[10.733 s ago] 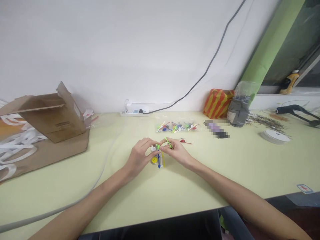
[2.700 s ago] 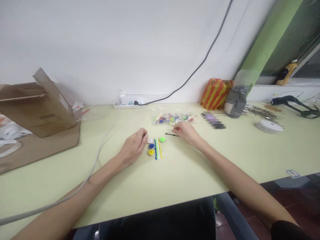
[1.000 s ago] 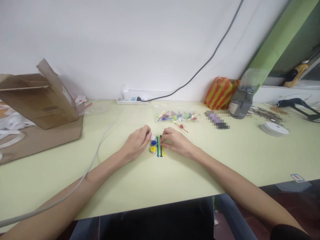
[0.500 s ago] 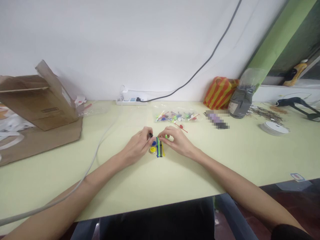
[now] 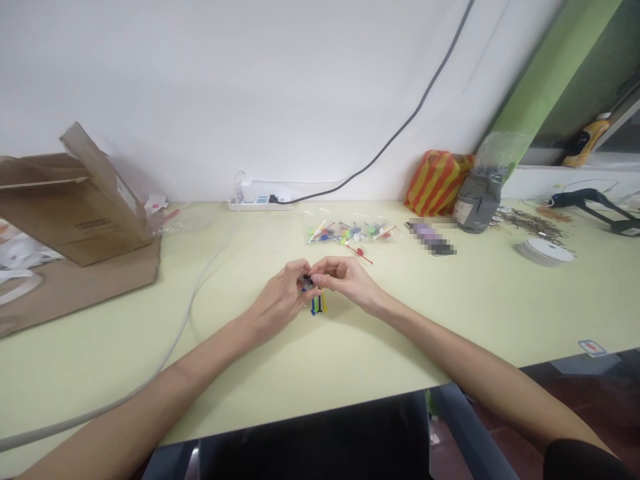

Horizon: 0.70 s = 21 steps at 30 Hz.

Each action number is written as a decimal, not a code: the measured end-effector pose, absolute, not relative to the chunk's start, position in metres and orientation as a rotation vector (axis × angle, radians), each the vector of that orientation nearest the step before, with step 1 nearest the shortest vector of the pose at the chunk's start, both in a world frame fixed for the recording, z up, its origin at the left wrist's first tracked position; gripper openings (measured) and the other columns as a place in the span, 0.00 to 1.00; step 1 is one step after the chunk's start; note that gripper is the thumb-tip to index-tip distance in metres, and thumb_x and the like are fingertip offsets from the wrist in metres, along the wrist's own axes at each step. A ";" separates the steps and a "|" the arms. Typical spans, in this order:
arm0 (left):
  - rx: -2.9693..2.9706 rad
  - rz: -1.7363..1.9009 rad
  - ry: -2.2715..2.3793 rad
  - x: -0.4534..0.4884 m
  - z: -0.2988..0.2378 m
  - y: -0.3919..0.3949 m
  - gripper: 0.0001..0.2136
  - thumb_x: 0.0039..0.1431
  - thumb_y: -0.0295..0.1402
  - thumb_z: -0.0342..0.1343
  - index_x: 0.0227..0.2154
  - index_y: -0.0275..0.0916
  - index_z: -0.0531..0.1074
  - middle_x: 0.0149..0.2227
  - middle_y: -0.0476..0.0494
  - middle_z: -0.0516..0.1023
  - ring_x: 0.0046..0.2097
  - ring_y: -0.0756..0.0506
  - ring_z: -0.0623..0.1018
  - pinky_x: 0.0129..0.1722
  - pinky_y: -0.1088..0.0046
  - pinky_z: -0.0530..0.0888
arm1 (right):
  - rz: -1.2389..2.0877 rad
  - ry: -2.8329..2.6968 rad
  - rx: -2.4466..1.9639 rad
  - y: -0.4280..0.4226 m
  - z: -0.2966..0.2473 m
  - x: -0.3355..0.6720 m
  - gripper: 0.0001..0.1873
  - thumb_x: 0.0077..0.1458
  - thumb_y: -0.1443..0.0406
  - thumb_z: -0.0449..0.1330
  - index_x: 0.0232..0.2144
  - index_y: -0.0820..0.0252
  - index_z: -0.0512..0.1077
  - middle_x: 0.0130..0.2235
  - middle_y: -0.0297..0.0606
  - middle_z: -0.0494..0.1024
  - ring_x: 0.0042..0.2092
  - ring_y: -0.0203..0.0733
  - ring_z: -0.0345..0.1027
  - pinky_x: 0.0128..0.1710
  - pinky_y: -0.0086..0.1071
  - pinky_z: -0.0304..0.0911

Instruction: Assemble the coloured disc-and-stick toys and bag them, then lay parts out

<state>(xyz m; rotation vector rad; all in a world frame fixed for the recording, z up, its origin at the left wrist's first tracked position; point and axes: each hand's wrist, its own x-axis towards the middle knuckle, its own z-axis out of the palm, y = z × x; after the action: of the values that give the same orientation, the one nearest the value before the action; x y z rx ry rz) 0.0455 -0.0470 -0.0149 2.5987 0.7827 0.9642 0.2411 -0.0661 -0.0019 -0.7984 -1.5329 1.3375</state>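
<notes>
My left hand point(image 5: 285, 293) is closed, its thumb and fingers pinching a small black piece point(image 5: 309, 280). The fingertips of my right hand point(image 5: 347, 279) are pressed together at that same piece, so the two hands meet over the table. Just below the fingers, several slim plastic sticks point(image 5: 319, 305) in blue, green, black and yellow lie side by side, their upper ends covered by my hands. The round blue and yellow pieces beside them are mostly hidden behind my left hand.
Beyond my hands lies a clear bag point(image 5: 353, 232) of colourful plastic parts, with a red stick point(image 5: 360, 252) in front. A cardboard box point(image 5: 95, 220) stands left, near a grey cable point(image 5: 185, 320). To the right are a striped bag point(image 5: 435, 181) and a white spool point(image 5: 546, 252).
My right hand has moved left from the upper ends of the sticks to the black piece in my left hand. My left hand has shifted slightly and now covers the round pieces.
</notes>
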 end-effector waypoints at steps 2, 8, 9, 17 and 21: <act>2.630 0.925 0.786 0.046 -0.014 -0.047 0.12 0.68 0.38 0.47 0.48 0.44 0.51 0.39 0.46 0.69 0.35 0.47 0.72 0.34 0.69 0.70 | 1.388 -1.504 -0.776 -0.067 -0.003 0.240 0.17 0.51 0.54 0.69 0.35 0.61 0.75 0.36 0.38 0.79 0.36 0.37 0.72 0.39 0.32 0.67; 2.691 0.867 0.794 0.044 -0.014 -0.045 0.20 0.67 0.41 0.51 0.55 0.44 0.51 0.42 0.43 0.71 0.39 0.44 0.74 0.40 0.64 0.72 | 1.296 -1.593 -0.839 -0.065 0.008 0.247 0.19 0.51 0.52 0.69 0.34 0.61 0.73 0.32 0.36 0.77 0.33 0.37 0.70 0.35 0.31 0.64; 2.694 0.886 0.813 0.043 -0.014 -0.044 0.22 0.67 0.42 0.51 0.58 0.44 0.50 0.41 0.44 0.70 0.39 0.44 0.73 0.41 0.64 0.71 | 1.207 -1.639 -0.870 -0.063 0.013 0.253 0.18 0.52 0.53 0.68 0.33 0.62 0.74 0.31 0.36 0.77 0.33 0.36 0.69 0.34 0.30 0.64; 2.557 0.896 1.102 0.028 -0.010 -0.023 0.24 0.71 0.38 0.42 0.65 0.41 0.45 0.37 0.48 0.67 0.38 0.46 0.70 0.44 0.66 0.68 | 0.870 -2.155 -1.185 -0.049 0.016 0.300 0.04 0.53 0.65 0.64 0.31 0.62 0.75 0.28 0.34 0.76 0.30 0.36 0.66 0.30 0.29 0.59; 2.508 0.857 1.146 0.026 -0.013 -0.017 0.23 0.70 0.37 0.42 0.65 0.41 0.47 0.37 0.48 0.68 0.38 0.46 0.71 0.43 0.66 0.68 | 0.934 -2.194 -1.193 -0.044 0.002 0.297 0.05 0.54 0.65 0.63 0.33 0.62 0.75 0.29 0.34 0.77 0.31 0.36 0.69 0.32 0.29 0.61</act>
<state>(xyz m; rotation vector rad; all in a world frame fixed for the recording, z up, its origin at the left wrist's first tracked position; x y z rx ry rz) 0.0264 -0.0165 -0.0134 2.5080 1.1464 0.8570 0.2972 -0.0440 0.0016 -1.1929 -2.1937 0.9340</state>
